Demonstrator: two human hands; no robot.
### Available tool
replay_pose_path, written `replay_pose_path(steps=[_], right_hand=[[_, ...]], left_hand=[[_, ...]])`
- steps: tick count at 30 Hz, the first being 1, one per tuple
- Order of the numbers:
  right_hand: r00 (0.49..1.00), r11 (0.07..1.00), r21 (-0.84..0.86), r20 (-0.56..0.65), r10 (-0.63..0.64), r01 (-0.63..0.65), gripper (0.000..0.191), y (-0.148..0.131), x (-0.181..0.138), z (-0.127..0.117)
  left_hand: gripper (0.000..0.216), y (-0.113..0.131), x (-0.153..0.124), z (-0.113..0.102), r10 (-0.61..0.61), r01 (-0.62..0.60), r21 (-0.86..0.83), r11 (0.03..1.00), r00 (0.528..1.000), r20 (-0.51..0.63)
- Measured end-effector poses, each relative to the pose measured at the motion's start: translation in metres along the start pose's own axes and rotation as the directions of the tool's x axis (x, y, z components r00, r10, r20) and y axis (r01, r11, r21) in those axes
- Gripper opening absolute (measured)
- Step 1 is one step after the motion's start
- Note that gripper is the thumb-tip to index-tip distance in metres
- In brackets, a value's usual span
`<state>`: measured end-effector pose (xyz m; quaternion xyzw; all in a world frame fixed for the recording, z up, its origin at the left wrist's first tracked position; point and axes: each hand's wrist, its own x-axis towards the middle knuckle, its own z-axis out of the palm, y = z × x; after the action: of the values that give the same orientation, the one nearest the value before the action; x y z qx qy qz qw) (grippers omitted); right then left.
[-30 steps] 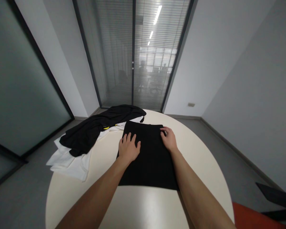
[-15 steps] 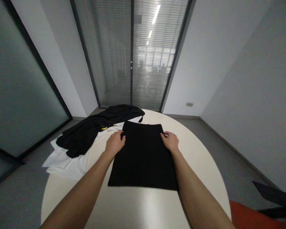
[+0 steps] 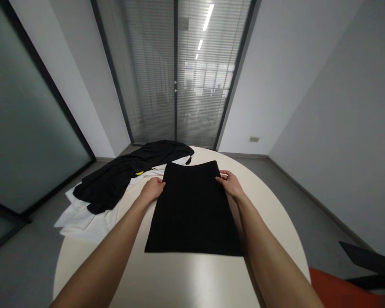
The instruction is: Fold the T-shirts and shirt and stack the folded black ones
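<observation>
A black skirt lies spread on the round white table, its narrower waist end away from me and its wider hem towards me. My left hand is closed on its left side edge, a little below the waist, with the fingertips partly hidden behind the cloth. On the opposite edge, at about the same height, my right hand pinches the cloth between thumb and fingers. The waist edge sags in the middle, and its two corners stand slightly higher.
Left of the skirt, a heap of clothes with a black garment on top and white cloth beneath covers part of the table. A red and black chair stands at the lower right. Glass doors are behind the table.
The skirt's waist end has been pulled taut and its right corner raised slightly. My left hand has shifted slightly left, its fingers now closed on the edge; my right hand moved slightly up.
</observation>
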<state>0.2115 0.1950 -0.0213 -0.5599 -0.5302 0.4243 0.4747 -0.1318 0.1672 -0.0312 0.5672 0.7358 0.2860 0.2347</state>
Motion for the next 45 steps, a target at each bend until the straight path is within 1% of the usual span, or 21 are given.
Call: replay_pose_path(steps=[2, 3, 6, 11, 13, 17, 21, 24, 27, 29, 33, 35, 38, 40, 43, 45], right_hand=[[1.000, 0.995, 0.099, 0.028, 0.009, -0.012, 0.039, -0.006, -0.002, -0.004], [0.999, 0.993, 0.114, 0.033, 0.012, -0.015, 0.040, -0.009, -0.002, -0.005], [0.999, 0.994, 0.105, 0.017, 0.041, -0.042, 0.036, -0.018, -0.005, -0.008], [0.988, 0.988, 0.038, -0.023, 0.151, -0.150, 0.024, -0.033, -0.014, -0.006], [0.982, 0.981, 0.042, -0.023, 0.190, -0.189, 0.026, -0.038, -0.017, -0.004], [0.964, 0.957, 0.120, -0.015, 0.266, -0.262, 0.038, -0.046, -0.024, 0.000], [0.961, 0.953, 0.137, -0.007, 0.275, -0.272, 0.041, -0.050, -0.026, 0.001], [0.960, 0.951, 0.132, 0.027, 0.279, -0.281, 0.044, -0.053, -0.027, -0.002], [0.955, 0.946, 0.140, 0.081, 0.285, -0.294, 0.046, -0.057, -0.028, -0.007], [0.947, 0.936, 0.159, 0.118, 0.299, -0.316, 0.042, -0.060, -0.029, -0.013], [0.926, 0.904, 0.213, 0.165, 0.340, -0.370, 0.027, -0.066, -0.032, -0.024], [0.918, 0.892, 0.228, 0.178, 0.355, -0.390, 0.025, -0.066, -0.033, -0.028], [0.912, 0.889, 0.220, 0.191, 0.363, -0.400, 0.032, -0.066, -0.034, -0.030], [0.915, 0.895, 0.213, 0.196, 0.353, -0.391, 0.040, -0.065, -0.034, -0.029], [0.925, 0.903, 0.220, 0.188, 0.331, -0.368, 0.054, -0.065, -0.033, -0.026], [0.930, 0.905, 0.236, 0.188, 0.315, -0.354, 0.060, -0.066, -0.033, -0.024]], left_hand=[[0.011, 0.003, 0.000, 0.001, 0.018, -0.019, -0.058, 0.998, 1.000, -0.011], [0.011, 0.005, -0.001, 0.001, 0.022, -0.023, -0.093, 0.995, 1.000, -0.012], [0.011, 0.011, -0.003, -0.001, -0.005, 0.009, -0.210, 0.978, 1.000, 0.019], [0.008, 0.021, -0.011, -0.009, -0.103, 0.131, -0.391, 0.911, 0.990, 0.091], [0.008, 0.026, -0.015, -0.014, -0.134, 0.184, -0.451, 0.873, 0.981, 0.141], [0.010, 0.037, -0.023, -0.019, -0.152, 0.285, -0.541, 0.791, 0.949, 0.278], [0.009, 0.042, -0.028, -0.022, -0.170, 0.338, -0.592, 0.732, 0.932, 0.321], [0.008, 0.043, -0.030, -0.025, -0.166, 0.365, -0.614, 0.700, 0.919, 0.357], [0.019, 0.044, -0.031, -0.029, -0.158, 0.385, -0.636, 0.668, 0.910, 0.384], [0.028, 0.044, -0.031, -0.031, -0.152, 0.398, -0.645, 0.652, 0.902, 0.403], [0.038, 0.042, -0.033, -0.034, -0.132, 0.426, -0.650, 0.629, 0.883, 0.451], [0.040, 0.040, -0.034, -0.036, -0.112, 0.437, -0.651, 0.621, 0.871, 0.477], [0.039, 0.038, -0.034, -0.038, -0.085, 0.454, -0.655, 0.605, 0.854, 0.513], [0.036, 0.037, -0.032, -0.039, -0.085, 0.470, -0.669, 0.576, 0.848, 0.523], [0.036, 0.037, -0.030, -0.036, -0.101, 0.478, -0.710, 0.516, 0.858, 0.504], [0.035, 0.037, -0.028, -0.033, -0.093, 0.465, -0.746, 0.477, 0.870, 0.484]])
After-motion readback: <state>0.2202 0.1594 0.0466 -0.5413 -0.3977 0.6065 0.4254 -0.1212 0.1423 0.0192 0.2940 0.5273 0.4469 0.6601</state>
